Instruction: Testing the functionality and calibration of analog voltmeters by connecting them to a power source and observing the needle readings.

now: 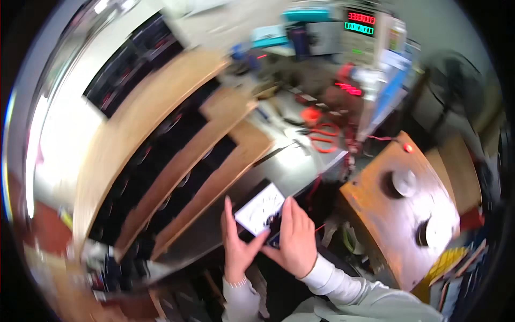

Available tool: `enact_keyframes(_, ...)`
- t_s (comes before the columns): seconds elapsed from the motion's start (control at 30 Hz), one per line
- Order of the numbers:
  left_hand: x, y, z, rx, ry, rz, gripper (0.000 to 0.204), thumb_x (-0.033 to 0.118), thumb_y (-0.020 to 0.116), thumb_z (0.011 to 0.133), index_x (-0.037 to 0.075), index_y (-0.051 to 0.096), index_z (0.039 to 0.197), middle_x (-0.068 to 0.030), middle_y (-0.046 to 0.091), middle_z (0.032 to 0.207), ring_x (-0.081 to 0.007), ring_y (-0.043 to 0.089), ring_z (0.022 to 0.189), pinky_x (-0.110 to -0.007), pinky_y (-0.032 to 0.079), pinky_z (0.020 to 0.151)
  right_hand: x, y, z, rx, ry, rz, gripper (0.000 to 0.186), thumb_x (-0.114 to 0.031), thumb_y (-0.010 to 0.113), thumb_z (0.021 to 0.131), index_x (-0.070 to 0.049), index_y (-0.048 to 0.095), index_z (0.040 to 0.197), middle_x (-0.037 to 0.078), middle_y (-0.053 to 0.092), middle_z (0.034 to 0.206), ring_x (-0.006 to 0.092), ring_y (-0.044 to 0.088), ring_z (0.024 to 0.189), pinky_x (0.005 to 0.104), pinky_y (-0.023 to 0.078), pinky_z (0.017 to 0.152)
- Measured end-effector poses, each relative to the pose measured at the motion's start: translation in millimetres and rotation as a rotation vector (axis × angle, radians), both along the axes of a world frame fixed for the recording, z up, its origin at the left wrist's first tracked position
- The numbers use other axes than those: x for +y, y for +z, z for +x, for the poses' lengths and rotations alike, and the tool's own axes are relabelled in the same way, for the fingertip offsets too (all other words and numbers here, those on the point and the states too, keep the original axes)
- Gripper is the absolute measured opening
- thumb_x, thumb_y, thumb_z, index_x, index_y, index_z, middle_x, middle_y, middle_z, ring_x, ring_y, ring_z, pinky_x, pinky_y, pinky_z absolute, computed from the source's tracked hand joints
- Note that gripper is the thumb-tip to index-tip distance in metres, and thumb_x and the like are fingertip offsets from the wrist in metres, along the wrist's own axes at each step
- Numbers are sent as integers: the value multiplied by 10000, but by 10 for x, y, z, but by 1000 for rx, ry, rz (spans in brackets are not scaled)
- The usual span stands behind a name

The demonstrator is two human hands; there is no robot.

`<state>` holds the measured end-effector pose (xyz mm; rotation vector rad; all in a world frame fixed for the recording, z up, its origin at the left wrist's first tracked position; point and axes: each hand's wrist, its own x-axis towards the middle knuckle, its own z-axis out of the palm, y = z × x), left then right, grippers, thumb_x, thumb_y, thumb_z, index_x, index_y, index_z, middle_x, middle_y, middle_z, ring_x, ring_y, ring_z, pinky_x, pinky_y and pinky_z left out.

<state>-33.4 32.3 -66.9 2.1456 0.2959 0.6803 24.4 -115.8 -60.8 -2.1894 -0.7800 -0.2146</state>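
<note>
A panel meter [259, 209] with a white dial face and a black body is between my two hands, tilted, above the near edge of the grey bench. My left hand [238, 249] is at its left lower side, fingers stretched upward and thumb tip at the lower edge of the face. Gripping the right side is my right hand [299, 236], its fingers close together and its thumb below the black part. The back of the meter is hidden, and the dial marks are blurred.
Wooden racks [179, 201] with rows of black units stand at left. Scissors with orange handles [324, 138] lie on the grey bench [289, 161] beyond the meter. A power supply [358, 40] with lit digits stands at the back. Right is a wooden board [375, 206] with two metal knobs.
</note>
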Motion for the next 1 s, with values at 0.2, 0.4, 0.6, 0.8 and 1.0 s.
enact_keyframes(0.2,-1001,14,17,-11,-391,235,873,221,797,820,58,329,1539,-294,344,1499,-474,386,1342,-537,425,1033,-1307,-495,201,36,-132,149,1210,-357,889,615,104,221,1513,313,455,1392,457,486,1258,471,390,1078)
enact_keyframes(0.4,-1372,-204,120,72,-597,138,455,161,664,930,32,577,1358,-211,607,1244,-395,581,1140,-436,472,980,-3307,-678,423,-73,-1118,-273,1082,-376,877,625,139,333,1405,286,542,1161,422,571,1039,476,483,910)
enact_keyframes(0.6,-1121,-248,105,241,-682,311,633,165,758,838,36,521,1411,-160,575,1306,-331,552,1215,-440,439,1012,-3636,-906,487,53,-1336,-358,1105,-438,870,637,116,349,1438,299,550,1248,419,562,1147,441,470,994)
enact_keyframes(0.8,-940,-250,-127,264,-547,303,503,151,732,863,62,593,1339,-84,631,1168,-248,605,1130,-401,446,991,-3640,-869,442,106,-1299,-211,1121,-380,878,670,91,289,1499,300,469,1419,433,469,1299,443,369,1118)
enact_keyframes(1.0,-890,-171,-390,103,-244,193,506,73,760,834,14,614,1315,-131,631,1254,-298,601,1200,-401,481,1000,-2347,-888,475,-160,-764,97,1117,-198,884,669,68,238,1541,250,381,1526,340,388,1405,411,281,1182)
